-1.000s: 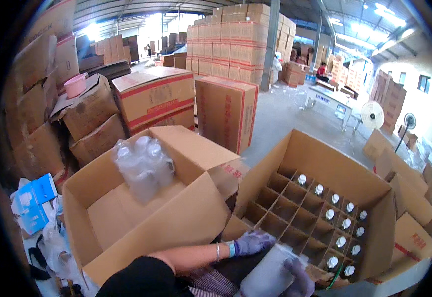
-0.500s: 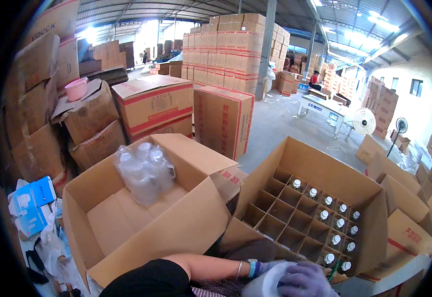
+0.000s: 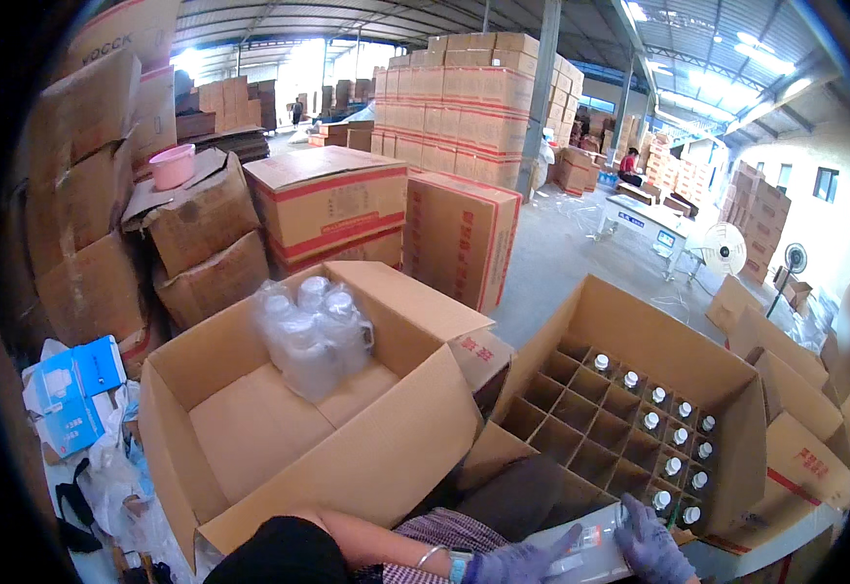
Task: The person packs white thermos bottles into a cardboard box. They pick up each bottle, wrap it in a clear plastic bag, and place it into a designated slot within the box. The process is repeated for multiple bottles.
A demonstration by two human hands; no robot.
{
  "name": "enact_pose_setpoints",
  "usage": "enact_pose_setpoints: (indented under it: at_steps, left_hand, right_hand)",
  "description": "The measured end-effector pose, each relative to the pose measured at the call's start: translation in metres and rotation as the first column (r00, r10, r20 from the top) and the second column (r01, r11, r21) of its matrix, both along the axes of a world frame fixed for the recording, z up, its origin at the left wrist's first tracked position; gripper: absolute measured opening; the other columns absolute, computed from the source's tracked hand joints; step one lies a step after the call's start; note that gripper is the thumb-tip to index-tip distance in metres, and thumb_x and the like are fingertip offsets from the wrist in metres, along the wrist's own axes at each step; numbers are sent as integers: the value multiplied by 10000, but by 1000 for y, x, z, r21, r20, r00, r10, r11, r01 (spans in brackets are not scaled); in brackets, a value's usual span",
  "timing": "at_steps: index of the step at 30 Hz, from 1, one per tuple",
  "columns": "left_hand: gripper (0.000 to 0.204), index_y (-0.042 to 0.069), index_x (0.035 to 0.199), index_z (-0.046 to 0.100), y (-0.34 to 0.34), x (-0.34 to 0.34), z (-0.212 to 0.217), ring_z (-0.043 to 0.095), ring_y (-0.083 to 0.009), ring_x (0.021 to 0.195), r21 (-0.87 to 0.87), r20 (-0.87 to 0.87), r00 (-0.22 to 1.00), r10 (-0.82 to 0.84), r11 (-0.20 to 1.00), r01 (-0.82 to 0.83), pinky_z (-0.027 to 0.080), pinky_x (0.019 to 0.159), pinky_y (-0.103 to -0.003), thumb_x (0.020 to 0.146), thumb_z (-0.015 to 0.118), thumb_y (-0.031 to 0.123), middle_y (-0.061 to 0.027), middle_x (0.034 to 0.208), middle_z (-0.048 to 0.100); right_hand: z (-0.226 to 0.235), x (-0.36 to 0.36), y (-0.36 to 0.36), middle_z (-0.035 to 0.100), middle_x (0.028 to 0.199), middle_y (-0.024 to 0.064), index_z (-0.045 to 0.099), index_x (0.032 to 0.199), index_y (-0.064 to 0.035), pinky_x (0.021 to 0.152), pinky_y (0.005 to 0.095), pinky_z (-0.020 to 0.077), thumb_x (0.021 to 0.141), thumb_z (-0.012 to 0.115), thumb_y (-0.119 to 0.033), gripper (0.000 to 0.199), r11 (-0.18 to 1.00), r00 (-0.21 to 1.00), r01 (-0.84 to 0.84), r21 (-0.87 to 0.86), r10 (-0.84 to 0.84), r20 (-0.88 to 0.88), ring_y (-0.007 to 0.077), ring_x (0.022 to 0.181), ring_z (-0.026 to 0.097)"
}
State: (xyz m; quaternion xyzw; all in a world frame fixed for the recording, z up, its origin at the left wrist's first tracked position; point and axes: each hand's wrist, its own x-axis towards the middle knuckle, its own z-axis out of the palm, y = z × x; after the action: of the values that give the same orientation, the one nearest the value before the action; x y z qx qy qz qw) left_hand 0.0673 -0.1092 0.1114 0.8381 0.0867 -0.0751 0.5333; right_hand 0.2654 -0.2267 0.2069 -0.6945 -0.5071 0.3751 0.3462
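At the lower edge, a translucent whitish plastic container (image 3: 585, 547) with faint reddish marks lies between my hands; its exact kind is unclear. My left hand (image 3: 517, 565), in a purple-grey glove, grips its near left side. Gloved likewise, my right hand (image 3: 653, 547) holds its right end, fingers curled over the edge. Just beyond is an open carton (image 3: 673, 326) with cardboard dividers, where several white-capped bottles (image 3: 673, 466) stand upright in the right-hand cells. In the open carton on the left (image 3: 250, 457), several clear plastic jugs (image 3: 313, 341) sit bagged together in the far corner.
Closed cartons (image 3: 327, 200) stand behind the left box, one with a pink basin (image 3: 172, 166) beside them. Blue packaging (image 3: 72, 394) and plastic bags lie at left. Folded cardboard (image 3: 804, 457) leans at right. Farther off are a white table (image 3: 644, 222), fans and a seated person.
The container has turned from end-on to lying lengthwise between my hands. My right hand has moved right to its end, and my left hand shows more clearly. The whole view has shifted slightly.
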Motion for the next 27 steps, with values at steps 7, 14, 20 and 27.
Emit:
enact_pose_setpoints:
  at_steps: [7,14,20,27]
  left_hand:
    - [880,88,1560,357,54,27,-59,554,-178,1235,-497,276,958,74,865,77,401,1105,-329,811,787,255,-73,1384,590]
    - [846,70,1585,286,9,46,-102,483,-181,1302,-647,390,900,197,754,115,379,1119,-327,903,757,241,-89,1470,509]
    - [866,72,1578,306,26,33,-71,469,-195,1347,-689,75,977,200,718,-94,347,1148,-340,867,757,274,-106,1498,482]
    - [997,97,1598,272,66,14,-58,533,-142,1230,-720,231,971,-57,661,210,393,1097,-307,777,816,250,-69,1412,569]
  right_hand:
    - [-57,4,-2,559,1335,156,520,1404,-73,1039,421,452,911,633,-387,595,894,966,-251,371,209,149,302,1206,561]
    - [-26,12,7,520,1360,174,524,1398,-99,1080,514,380,842,689,-472,690,981,984,-158,115,146,103,348,1277,500]
    - [-88,31,13,636,1136,111,535,1319,-45,977,389,484,919,650,-320,499,943,982,-109,313,52,184,259,1071,634]
    - [-33,1,20,511,1357,181,524,1349,-75,1121,516,351,887,669,-270,522,840,764,-480,254,257,592,374,1299,467]
